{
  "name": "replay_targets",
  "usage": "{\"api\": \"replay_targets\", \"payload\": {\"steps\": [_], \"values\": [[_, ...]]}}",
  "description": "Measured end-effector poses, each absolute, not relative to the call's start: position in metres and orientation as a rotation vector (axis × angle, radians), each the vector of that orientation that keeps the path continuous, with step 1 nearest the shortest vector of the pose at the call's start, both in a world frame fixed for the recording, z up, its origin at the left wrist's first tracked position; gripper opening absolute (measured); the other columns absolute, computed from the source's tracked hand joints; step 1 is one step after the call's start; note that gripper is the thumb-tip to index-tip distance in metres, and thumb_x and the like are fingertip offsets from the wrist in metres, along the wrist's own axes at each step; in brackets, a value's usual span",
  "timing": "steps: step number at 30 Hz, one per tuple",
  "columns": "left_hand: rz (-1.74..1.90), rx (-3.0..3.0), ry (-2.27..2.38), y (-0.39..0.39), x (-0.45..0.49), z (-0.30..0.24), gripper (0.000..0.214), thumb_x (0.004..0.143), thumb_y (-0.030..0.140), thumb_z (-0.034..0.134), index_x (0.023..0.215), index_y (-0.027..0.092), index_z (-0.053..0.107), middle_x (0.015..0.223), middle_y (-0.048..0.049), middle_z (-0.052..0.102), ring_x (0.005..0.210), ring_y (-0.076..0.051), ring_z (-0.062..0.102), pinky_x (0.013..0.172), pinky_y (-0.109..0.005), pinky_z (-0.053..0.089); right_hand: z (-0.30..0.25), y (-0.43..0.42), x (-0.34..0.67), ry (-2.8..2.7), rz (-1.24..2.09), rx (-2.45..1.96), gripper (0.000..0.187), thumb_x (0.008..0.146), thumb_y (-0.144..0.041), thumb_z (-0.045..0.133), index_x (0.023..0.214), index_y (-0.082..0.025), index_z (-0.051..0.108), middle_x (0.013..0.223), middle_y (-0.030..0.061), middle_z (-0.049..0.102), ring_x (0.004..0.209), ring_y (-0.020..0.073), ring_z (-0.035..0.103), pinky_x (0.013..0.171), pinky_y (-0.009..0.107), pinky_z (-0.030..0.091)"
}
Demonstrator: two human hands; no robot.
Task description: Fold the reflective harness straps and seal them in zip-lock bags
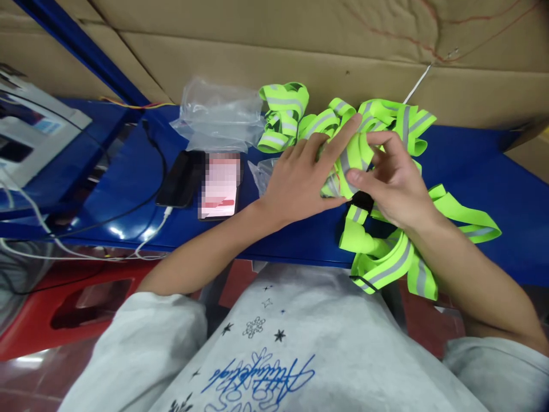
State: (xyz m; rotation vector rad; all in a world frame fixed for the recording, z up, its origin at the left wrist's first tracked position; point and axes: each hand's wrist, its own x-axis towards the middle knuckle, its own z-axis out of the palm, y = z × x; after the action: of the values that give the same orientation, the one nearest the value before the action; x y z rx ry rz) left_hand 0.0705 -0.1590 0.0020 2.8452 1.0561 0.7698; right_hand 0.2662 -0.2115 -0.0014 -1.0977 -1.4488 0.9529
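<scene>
A tangle of neon-yellow reflective straps [388, 123] with grey stripes lies on the blue bench [472, 166], its loose ends [386, 263] hanging over the front edge. My left hand [300, 177] lies on the bundle, fingers pressed over the folded part. My right hand [388, 180] pinches the same folded strap from the right, thumb and fingers closed on it. A small black buckle [361, 201] shows just below my hands. A second, folded strap bundle [283, 117] lies apart to the left.
Clear plastic bags [218, 117] sit at the back left. A black phone [180, 178] on a white cable and a second phone [220, 186] with a lit screen lie left of my hands. Cardboard sheets [300, 51] rise behind the bench. A red surface [64, 303] is below left.
</scene>
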Motion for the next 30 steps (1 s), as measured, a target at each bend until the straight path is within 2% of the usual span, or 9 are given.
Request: {"api": "replay_targets", "payload": {"steps": [6,10,12,15,18,20,22,26,30], "values": [[0.635,2.786,0.982,-0.148,0.072,-0.004,0.111,0.084,0.07,0.076,0.17,0.027,0.02,0.152,-0.0181,0.056,0.139,-0.043,0.057,0.117,-0.054,0.045,-0.032,-0.193,0.272,-1.55,0.831,-1.144,0.05,0.087,-0.058,0.08,0.116,-0.033,0.049,0.111,0.0027,0.063,0.105,0.0219,0.067,0.07,0.034,0.062],[0.716,2.574,0.603,-0.135,0.063,0.007,0.118,0.086,0.069,0.076,0.17,0.018,0.01,0.177,-0.0175,0.02,0.16,-0.033,0.036,0.124,-0.043,0.043,-0.017,-0.194,0.28,-1.671,0.854,-1.08,0.05,0.086,-0.059,0.08,0.117,-0.031,0.052,0.119,0.0068,0.064,0.115,0.0237,0.064,0.076,0.036,0.064],[0.724,2.5,0.411,-0.129,0.057,0.012,0.121,0.086,0.072,0.073,0.169,0.011,0.01,0.179,-0.0188,0.013,0.165,-0.03,0.026,0.13,-0.041,0.035,-0.007,-0.199,0.281,-1.687,0.867,-1.047,0.049,0.084,-0.056,0.082,0.116,-0.031,0.054,0.12,0.0073,0.062,0.116,0.0241,0.063,0.075,0.036,0.065],[0.668,2.523,0.365,-0.126,0.054,0.014,0.123,0.083,0.074,0.075,0.169,0.012,0.012,0.178,-0.0194,0.018,0.165,-0.033,0.024,0.131,-0.044,0.032,-0.004,-0.203,0.276,-1.669,0.852,-1.048,0.047,0.083,-0.053,0.083,0.114,-0.03,0.057,0.117,0.007,0.062,0.116,0.0247,0.063,0.072,0.035,0.066],[0.595,2.67,0.616,-0.138,0.059,0.007,0.131,0.077,0.06,0.089,0.172,0.022,0.007,0.173,-0.0193,0.03,0.153,-0.039,0.044,0.121,-0.047,0.046,-0.015,-0.203,0.269,-1.565,0.795,-1.135,0.044,0.084,-0.052,0.083,0.113,-0.03,0.058,0.114,0.0063,0.062,0.115,0.0248,0.063,0.073,0.036,0.065],[0.537,2.814,0.818,-0.15,0.066,0.0,0.132,0.074,0.049,0.094,0.172,0.029,0.007,0.165,-0.0183,0.041,0.136,-0.041,0.06,0.112,-0.048,0.052,-0.024,-0.202,0.264,-1.485,0.806,-1.201,0.041,0.085,-0.051,0.082,0.112,-0.03,0.058,0.107,0.0047,0.062,0.104,0.023,0.065,0.07,0.035,0.063],[0.521,2.913,0.951,-0.159,0.074,-0.006,0.126,0.077,0.043,0.093,0.172,0.034,0.01,0.16,-0.0174,0.046,0.125,-0.039,0.066,0.109,-0.048,0.053,-0.032,-0.199,0.261,-1.423,0.841,-1.241,0.04,0.085,-0.051,0.082,0.108,-0.03,0.057,0.1,0.0026,0.059,0.09,0.0196,0.064,0.064,0.033,0.06],[0.589,2.827,1.0,-0.158,0.078,-0.009,0.122,0.077,0.051,0.091,0.171,0.033,0.017,0.16,-0.0165,0.045,0.134,-0.039,0.061,0.113,-0.047,0.051,-0.032,-0.196,0.259,-1.301,0.906,-1.255,0.042,0.081,-0.049,0.086,0.099,-0.029,0.054,0.091,-0.0009,0.053,0.071,0.0129,0.055,0.055,0.028,0.053],[0.63,2.621,0.745,-0.144,0.065,0.005,0.13,0.075,0.071,0.085,0.172,0.03,0.007,0.171,-0.0157,0.031,0.154,-0.038,0.04,0.12,-0.049,0.046,-0.013,-0.197,0.26,-1.134,0.982,-1.255,0.043,0.078,-0.052,0.088,0.095,-0.027,0.057,0.088,-0.0009,0.054,0.068,0.0124,0.054,0.051,0.027,0.052]]}}
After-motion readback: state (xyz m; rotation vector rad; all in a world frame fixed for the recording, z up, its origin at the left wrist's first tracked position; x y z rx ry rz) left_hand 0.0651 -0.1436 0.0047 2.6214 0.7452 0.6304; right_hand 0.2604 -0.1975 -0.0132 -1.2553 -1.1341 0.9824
